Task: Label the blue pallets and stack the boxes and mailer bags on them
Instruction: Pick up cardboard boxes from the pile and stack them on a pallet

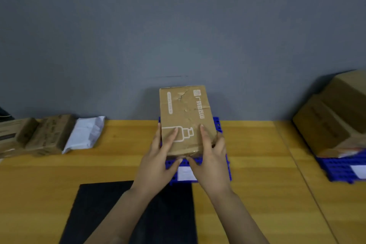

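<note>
Clasping cardboard box [185,117] at near edge, left hand [160,157] and right hand [211,157], likely to square it on blue pallet [228,166]; more parcels [47,134] at nine o'clock.

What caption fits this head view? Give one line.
A cardboard box, gripped by left hand and right hand, over a labelled blue pallet.

cardboard box [186,119]: white bottle pictogram, characters illegible | pallet label [185,173]: unreadable

The box [186,117] hides most of the blue pallet [217,123]; its label [185,173] is illegible.
</note>
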